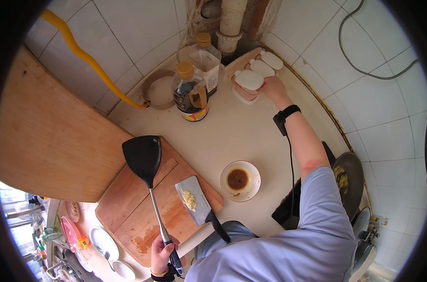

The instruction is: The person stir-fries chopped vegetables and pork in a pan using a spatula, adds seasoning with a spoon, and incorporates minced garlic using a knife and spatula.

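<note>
My left hand [162,254] is wrapped round the handle of a black-headed wok spatula [142,157], held up over the wooden cutting board [124,214]. At the far right of the counter, my right hand [272,89] has its fingers closed at the edge of a white seasoning box lid [249,80], the nearest of three; some fingertips are hidden. Minced garlic [189,200] lies on the blade of a kitchen knife [201,209], which rests across the board's right edge. A small bowl [225,188] with brown sauce [237,179] stands right of the knife.
Two yellow-capped bottles [190,91] stand at the back beside a round ring [153,89]. A pan [357,183] with food is at the right, past my arm. A large wooden board [58,127] leans at the left, with plates [103,242] below it.
</note>
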The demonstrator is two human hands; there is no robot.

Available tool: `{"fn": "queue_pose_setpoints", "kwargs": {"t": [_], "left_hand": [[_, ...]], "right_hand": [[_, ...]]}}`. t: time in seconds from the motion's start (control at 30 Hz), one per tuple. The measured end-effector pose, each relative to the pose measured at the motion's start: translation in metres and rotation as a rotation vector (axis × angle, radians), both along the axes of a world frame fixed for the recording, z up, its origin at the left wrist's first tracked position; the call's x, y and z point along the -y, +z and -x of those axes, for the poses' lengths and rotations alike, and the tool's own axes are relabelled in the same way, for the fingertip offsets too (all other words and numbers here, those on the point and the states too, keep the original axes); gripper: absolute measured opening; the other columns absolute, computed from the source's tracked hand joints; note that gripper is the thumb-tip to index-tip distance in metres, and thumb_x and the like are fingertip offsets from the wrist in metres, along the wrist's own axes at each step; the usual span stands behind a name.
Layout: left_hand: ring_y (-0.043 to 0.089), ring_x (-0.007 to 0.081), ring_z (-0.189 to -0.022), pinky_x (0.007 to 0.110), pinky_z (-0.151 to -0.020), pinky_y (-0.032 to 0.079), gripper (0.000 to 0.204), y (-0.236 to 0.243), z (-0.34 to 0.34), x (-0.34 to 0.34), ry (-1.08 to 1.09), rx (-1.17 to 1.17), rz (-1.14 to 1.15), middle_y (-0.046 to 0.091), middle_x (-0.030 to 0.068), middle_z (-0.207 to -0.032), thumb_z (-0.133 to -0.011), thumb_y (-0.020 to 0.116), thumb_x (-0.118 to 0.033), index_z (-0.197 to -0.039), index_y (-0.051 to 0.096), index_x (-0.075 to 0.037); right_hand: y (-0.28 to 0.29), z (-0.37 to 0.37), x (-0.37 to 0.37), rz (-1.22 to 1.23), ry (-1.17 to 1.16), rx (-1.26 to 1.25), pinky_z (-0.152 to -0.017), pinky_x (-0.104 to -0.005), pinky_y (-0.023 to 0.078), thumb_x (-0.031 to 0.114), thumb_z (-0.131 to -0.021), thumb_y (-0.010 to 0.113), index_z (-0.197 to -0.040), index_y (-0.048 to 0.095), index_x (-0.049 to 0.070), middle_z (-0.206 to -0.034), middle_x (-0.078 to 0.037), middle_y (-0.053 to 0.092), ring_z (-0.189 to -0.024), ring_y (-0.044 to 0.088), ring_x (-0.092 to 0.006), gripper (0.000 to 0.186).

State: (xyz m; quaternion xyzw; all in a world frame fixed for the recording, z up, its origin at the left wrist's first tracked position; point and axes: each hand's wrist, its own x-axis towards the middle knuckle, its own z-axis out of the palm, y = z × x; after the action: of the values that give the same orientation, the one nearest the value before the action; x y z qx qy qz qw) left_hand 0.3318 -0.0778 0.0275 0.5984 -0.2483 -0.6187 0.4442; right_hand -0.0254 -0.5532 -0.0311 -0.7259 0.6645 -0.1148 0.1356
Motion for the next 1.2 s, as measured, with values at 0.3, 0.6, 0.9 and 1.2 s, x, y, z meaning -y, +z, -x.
{"fn": "queue_pose_setpoints", "kwargs": {"t": [0.3, 0.6, 0.9, 1.2], "left_hand": [[0.051, 0.0107, -0.065, 0.023, -0.06, 0.038, 0.024, -0.001, 0.0, 0.003, 0.009, 0.002, 0.002, 0.058, 0.005, -0.071, -0.078, 0.062, -0.022, -0.082, 0.056, 0.002], [0.052, 0.0118, -0.066, 0.024, -0.061, 0.039, 0.025, 0.0, -0.002, 0.0, 0.033, 0.011, 0.007, 0.058, 0.0065, -0.072, -0.077, 0.062, -0.021, -0.083, 0.057, 0.002], [0.05, 0.0158, -0.061, 0.033, -0.073, 0.045, 0.04, -0.003, -0.005, -0.002, 0.026, 0.038, 0.0, 0.052, 0.0061, -0.063, -0.077, 0.068, -0.037, -0.08, 0.053, 0.0], [0.049, 0.0147, -0.06, 0.034, -0.073, 0.045, 0.037, -0.002, -0.005, -0.003, 0.034, 0.021, 0.013, 0.051, 0.005, -0.062, -0.077, 0.068, -0.034, -0.08, 0.052, -0.001]], "right_hand": [[0.023, -0.023, -0.002, 0.074, -0.05, 0.245, -0.073, -0.0367, 0.049, 0.024, -0.074, 0.069, -0.09, 0.062, -0.001, -0.088, -0.016, 0.066, -0.083, 0.063, -0.0312, 0.03], [0.003, -0.026, 0.01, 0.158, -0.038, 0.34, -0.069, -0.0397, 0.049, 0.021, -0.077, 0.064, -0.086, 0.067, 0.002, -0.081, -0.016, 0.066, -0.079, 0.064, -0.0318, 0.021], [0.006, -0.028, -0.003, 0.09, -0.063, 0.069, -0.07, -0.0431, 0.049, 0.026, -0.078, 0.065, -0.086, 0.069, 0.005, -0.084, -0.016, 0.066, -0.083, 0.063, -0.0337, 0.023], [0.005, -0.021, 0.002, -0.033, -0.172, 0.209, -0.073, -0.0409, 0.049, 0.027, -0.075, 0.069, -0.092, 0.067, 0.001, -0.09, -0.019, 0.067, -0.087, 0.063, -0.0329, 0.031]]}}
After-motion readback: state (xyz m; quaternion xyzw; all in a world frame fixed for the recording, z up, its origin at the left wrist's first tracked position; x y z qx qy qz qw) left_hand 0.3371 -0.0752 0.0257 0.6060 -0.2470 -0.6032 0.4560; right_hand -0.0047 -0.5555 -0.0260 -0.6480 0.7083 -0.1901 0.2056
